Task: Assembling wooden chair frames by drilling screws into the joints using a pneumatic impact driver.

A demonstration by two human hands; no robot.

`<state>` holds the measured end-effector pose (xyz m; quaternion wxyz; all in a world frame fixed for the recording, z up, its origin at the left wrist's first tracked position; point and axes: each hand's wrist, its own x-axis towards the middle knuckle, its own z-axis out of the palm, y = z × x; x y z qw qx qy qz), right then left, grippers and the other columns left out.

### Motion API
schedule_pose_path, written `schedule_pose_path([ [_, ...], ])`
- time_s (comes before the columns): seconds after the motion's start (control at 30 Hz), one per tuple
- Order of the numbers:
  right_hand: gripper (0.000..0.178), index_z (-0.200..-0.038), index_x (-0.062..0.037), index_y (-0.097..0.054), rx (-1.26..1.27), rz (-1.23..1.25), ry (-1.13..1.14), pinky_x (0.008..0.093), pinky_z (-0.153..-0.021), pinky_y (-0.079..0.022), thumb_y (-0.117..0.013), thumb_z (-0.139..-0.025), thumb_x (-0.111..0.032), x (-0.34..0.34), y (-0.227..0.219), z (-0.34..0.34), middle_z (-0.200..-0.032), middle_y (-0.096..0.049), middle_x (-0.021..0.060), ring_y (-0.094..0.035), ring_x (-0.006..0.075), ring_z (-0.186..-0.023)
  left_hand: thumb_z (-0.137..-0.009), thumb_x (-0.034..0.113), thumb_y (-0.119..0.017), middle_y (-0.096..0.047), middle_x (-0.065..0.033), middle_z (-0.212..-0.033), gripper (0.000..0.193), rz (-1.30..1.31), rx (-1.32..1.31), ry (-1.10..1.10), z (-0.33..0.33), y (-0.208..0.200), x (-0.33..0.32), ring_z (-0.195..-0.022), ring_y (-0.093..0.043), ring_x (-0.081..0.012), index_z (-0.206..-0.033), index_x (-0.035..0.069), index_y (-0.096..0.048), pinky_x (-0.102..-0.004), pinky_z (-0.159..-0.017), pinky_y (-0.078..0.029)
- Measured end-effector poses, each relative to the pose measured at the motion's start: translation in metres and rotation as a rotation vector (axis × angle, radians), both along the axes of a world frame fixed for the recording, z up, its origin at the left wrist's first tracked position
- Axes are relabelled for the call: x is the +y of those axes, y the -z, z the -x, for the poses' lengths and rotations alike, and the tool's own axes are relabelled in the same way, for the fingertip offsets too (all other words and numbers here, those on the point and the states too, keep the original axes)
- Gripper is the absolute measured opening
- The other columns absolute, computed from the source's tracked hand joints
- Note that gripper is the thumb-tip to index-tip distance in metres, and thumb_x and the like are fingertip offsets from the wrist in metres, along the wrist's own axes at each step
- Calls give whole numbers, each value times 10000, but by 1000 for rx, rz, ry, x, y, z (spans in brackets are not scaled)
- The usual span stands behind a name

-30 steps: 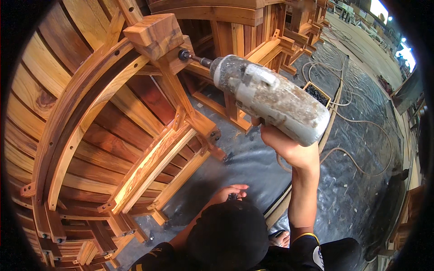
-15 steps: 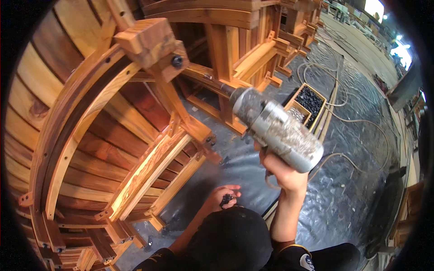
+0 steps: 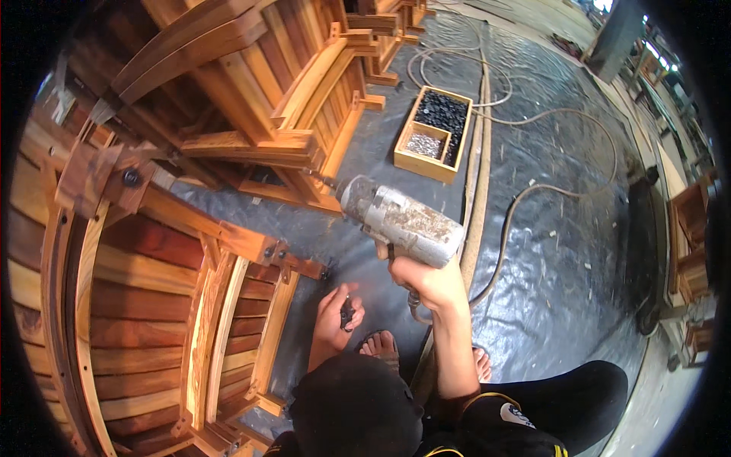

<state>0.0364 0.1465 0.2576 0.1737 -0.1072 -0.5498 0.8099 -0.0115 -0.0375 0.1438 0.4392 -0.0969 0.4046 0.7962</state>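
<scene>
Dark sheeting (image 3: 560, 236) lies between wooden furniture (image 3: 145, 312) at left and a far-right pillar (image 3: 623, 38) — centrally, the right hand (image 3: 424, 280) grips a power tool (image 3: 407, 221), while the left hand (image 3: 329, 320) curls loosely around black pieces (image 3: 348, 313).

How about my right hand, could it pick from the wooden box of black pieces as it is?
Probably not: your right hand is wrapped around the power tool, though nothing seems to cover the open-topped wooden box.

Woodworking workshop: slatted wooden frames (image 3: 152, 305), power driver (image 3: 403, 221).
</scene>
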Motion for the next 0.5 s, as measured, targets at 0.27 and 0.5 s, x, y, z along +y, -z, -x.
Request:
schedule_pose_path([
  [0.27,293,-879,-3,-599,-109,159,-7,210,-506,-388,-540,-605,82,8,28,-20,-729,-586,0,-519,71,-620,-904,222,-489,-468,-56,-671,213,-54,41,-120,31,-13,18,-488,-433,-129,-930,11,-503,-206,-359,-293],
  [0.5,291,-893,-6,-597,-124,169,-21,200,-512,-381,-549,-618,76,6,36,-28,-726,-574,-15,-496,56,-626,-933,212,-462,-445,-38,-690,220,12,203,-196,52,-50,37,-516,-423,-115,-993,2,-491,-200,-378,-300],
])
